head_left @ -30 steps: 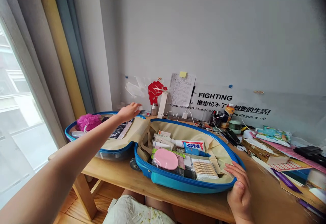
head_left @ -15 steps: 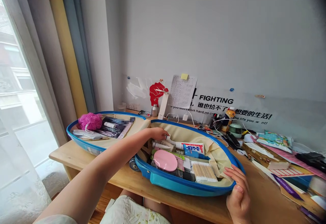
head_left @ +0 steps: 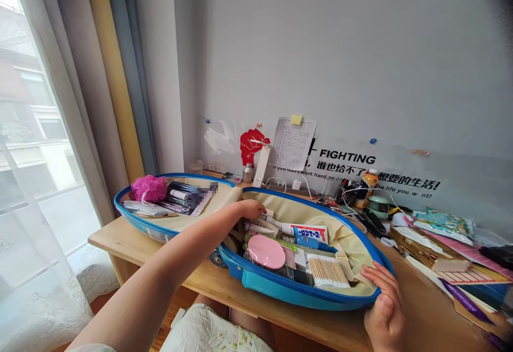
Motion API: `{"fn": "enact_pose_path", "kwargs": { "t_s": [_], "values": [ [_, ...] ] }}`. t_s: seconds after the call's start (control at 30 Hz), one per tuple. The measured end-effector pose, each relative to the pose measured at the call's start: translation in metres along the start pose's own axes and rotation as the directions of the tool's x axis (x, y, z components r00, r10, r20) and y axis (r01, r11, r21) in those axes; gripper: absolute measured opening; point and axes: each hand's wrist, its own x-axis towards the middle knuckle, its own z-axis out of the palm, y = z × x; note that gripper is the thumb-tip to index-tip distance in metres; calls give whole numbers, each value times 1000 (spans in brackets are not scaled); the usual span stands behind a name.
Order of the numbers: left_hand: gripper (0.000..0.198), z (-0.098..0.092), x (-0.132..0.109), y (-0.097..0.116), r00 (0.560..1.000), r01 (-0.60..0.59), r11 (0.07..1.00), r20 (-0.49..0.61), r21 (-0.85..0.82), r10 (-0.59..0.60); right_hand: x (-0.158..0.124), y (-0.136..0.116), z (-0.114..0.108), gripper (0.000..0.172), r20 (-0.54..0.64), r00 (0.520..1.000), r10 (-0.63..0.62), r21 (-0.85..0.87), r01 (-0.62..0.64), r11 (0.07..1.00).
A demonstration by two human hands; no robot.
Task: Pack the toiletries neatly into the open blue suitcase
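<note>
An open blue hard-shell case lies on a wooden table (head_left: 192, 280), with its right half (head_left: 280, 289) in front of me and its left half (head_left: 138, 219) by the window. My left hand (head_left: 250, 209) reaches into the right half, fingers curled down over white tubes (head_left: 260, 227); what it grips is hidden. My right hand (head_left: 383, 303) clasps the case's rim at the front right corner. Near it lie a pack of cotton swabs (head_left: 326, 272), a pink oval compact (head_left: 266, 251) and a toothpaste box (head_left: 309, 233).
The left half holds a pink bath puff (head_left: 149, 187) and dark packets (head_left: 182, 200). Curtains (head_left: 114, 74) and a window stand at the left. Bottles, cables, books and packets (head_left: 436, 234) crowd the table's right side along the wall.
My left hand came back from the far side of the left half and now sits in the right half over the tubes. My right hand has stayed on the rim.
</note>
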Motion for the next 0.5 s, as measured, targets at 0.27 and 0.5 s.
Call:
{"fn": "enact_pose_path", "kwargs": {
  "t_s": [0.27, 0.5],
  "values": [
    [43, -26, -15, 13, 961, 117, 993, -256, 26, -107, -1, 2, 0, 43, -6, 1000, -2, 20, 2, 1000],
    [45, -75, -82, -66, 857, 444, 886, -352, 132, -377, 2, 0, 0, 42, -5, 1000, -28, 15, 28, 999]
  ]
}}
